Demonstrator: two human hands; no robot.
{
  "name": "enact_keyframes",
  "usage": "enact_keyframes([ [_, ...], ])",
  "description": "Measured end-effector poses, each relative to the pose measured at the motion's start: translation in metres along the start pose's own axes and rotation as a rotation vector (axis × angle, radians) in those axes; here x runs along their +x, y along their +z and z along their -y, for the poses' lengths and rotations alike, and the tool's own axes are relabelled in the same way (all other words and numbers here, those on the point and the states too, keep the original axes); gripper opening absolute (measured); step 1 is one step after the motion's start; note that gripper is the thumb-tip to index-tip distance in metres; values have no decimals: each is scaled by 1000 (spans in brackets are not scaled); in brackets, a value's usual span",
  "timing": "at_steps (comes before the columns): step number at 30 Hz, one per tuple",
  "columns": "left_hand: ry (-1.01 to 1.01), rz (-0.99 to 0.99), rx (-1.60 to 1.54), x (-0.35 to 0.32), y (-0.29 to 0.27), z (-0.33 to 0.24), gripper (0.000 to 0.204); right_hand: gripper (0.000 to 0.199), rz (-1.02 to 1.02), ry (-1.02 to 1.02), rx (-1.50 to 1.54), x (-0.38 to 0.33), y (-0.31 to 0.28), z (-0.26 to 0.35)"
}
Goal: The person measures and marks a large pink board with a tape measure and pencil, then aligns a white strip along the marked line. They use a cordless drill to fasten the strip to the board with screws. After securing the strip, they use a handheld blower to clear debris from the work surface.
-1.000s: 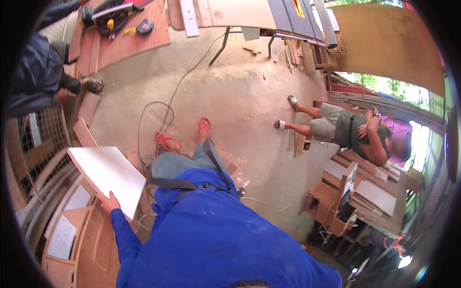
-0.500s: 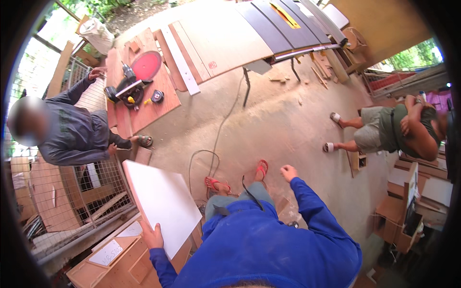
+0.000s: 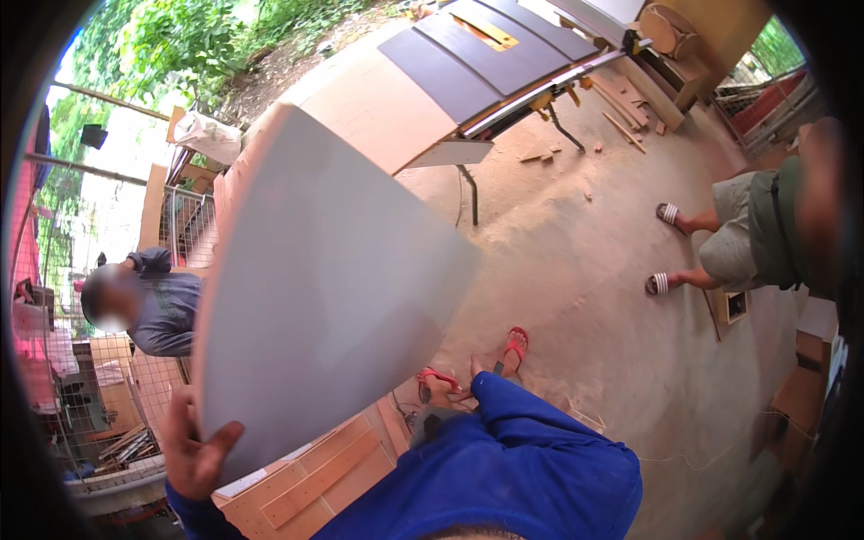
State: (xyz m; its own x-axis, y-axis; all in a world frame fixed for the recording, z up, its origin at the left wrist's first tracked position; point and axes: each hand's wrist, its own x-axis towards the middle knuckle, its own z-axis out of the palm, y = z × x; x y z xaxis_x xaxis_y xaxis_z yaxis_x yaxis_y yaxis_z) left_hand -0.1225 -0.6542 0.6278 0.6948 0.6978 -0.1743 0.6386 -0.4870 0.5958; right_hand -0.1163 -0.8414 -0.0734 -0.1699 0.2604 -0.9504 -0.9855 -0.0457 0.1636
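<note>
A large white board point(image 3: 333, 279) with a pale wood-coloured edge is tilted up in front of me on the left. My left hand point(image 3: 200, 450) grips its lower left corner, thumb on the white face and fingers round the edge. Only a small part of my right hand point(image 3: 476, 365) shows past the blue cuff, close to the board's right corner. Its fingers are too hidden to read, and I cannot tell whether it touches the board.
A table saw point(image 3: 490, 54) with a wooden outfeed top stands ahead. Wooden drawer-like pieces point(image 3: 324, 477) lie under the board. One person point(image 3: 166, 310) is behind the board at left, another point(image 3: 747, 225) stands at right. Wood offcuts point(image 3: 621, 126) lie on the floor.
The white board has been raised and swung up, now covering the workbench with the circular saw. My right hand has come inward from the right, toward the board. My view has shifted.
</note>
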Motion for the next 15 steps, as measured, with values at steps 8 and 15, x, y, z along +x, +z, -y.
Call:
enact_keyframes([
  [8,122,-197,-257,27,-6,21,50,92,358,-130,819,-59,3,113],
  [15,131,-228,-336,110,59,204,40,80,-290,-506,765,-63,-74,245],
])
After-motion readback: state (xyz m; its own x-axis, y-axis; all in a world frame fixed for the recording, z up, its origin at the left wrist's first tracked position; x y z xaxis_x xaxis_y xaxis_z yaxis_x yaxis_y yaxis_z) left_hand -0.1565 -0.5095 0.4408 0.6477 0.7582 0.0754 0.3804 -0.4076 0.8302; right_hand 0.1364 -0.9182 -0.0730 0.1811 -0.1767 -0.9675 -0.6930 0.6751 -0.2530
